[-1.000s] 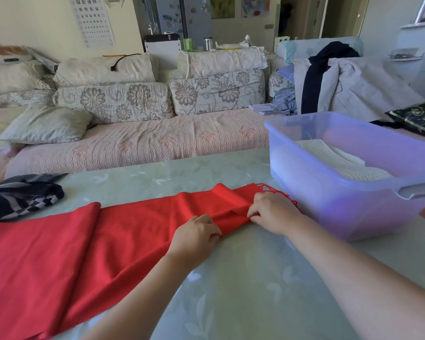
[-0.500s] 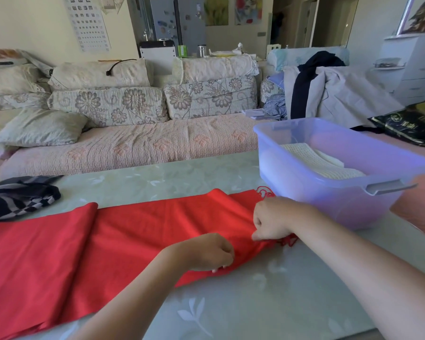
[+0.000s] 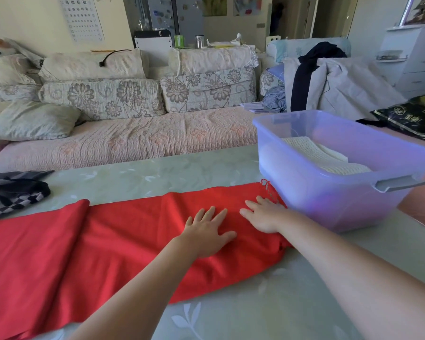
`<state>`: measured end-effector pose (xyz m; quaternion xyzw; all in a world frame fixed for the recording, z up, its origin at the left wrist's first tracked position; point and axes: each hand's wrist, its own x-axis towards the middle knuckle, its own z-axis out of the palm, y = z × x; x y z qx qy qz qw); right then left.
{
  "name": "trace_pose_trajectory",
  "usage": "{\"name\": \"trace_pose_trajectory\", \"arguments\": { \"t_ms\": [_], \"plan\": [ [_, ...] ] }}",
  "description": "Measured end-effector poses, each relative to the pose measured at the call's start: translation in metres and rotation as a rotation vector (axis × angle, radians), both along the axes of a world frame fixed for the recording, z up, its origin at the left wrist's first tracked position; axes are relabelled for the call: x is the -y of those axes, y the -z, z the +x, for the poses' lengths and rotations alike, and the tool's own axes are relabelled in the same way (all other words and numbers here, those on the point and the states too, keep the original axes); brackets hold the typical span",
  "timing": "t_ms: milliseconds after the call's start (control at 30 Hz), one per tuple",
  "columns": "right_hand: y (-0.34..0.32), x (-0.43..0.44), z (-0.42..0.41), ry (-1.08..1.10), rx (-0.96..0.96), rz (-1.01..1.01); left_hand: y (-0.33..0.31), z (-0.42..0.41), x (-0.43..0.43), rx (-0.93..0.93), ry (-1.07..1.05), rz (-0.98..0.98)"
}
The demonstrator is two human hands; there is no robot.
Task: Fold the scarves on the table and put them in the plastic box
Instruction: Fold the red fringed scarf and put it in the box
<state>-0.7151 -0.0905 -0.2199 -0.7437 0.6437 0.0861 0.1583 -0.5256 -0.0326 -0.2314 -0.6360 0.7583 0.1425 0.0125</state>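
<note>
**Red scarf (image 3: 123, 236) pressed flat beside the box (image 3: 329, 192)**

Red cloth is spread along the table (image 3: 255, 310), stretching away from the box to its left. The fringed end is laid just beside the box's near left corner. Both hands are set palm-down on that end with fingers straight and spread, and nothing is gripped. The right hand (image 3: 263, 215) is placed nearest the box, the left hand (image 3: 206, 231) just beyond it. A white knitted cloth (image 3: 324, 158) is seen folded inside the box. A striped scarf (image 3: 12, 192) is bunched well to the box's left.
</note>
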Motion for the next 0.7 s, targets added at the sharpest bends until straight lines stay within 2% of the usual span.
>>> {"name": "trace_pose_trajectory", "arguments": {
  "t_ms": [67, 200, 300, 433, 567, 700],
  "plan": [
    [0.008, 0.018, -0.004, 0.017, -0.03, -0.042, 0.008, -0.001, 0.009, 0.001, 0.008, 0.006],
    [0.019, 0.04, -0.005, -0.007, -0.073, -0.103, 0.018, -0.005, 0.022, 0.126, 0.066, -0.026],
    [0.024, 0.048, -0.005, -0.018, -0.082, -0.134, 0.023, -0.006, 0.026, 0.12, 0.091, -0.086],
    [0.018, 0.045, -0.007, -0.086, -0.046, -0.206, 0.027, -0.008, 0.021, -0.004, 0.14, -0.275],
    [0.002, 0.029, -0.014, -0.137, 0.139, -0.379, 0.017, -0.025, 0.005, -0.179, 0.251, -0.555],
    [-0.012, 0.002, -0.03, -0.08, 0.282, -0.441, 0.002, -0.065, -0.013, -0.26, 0.253, -0.482]
  ]
}}
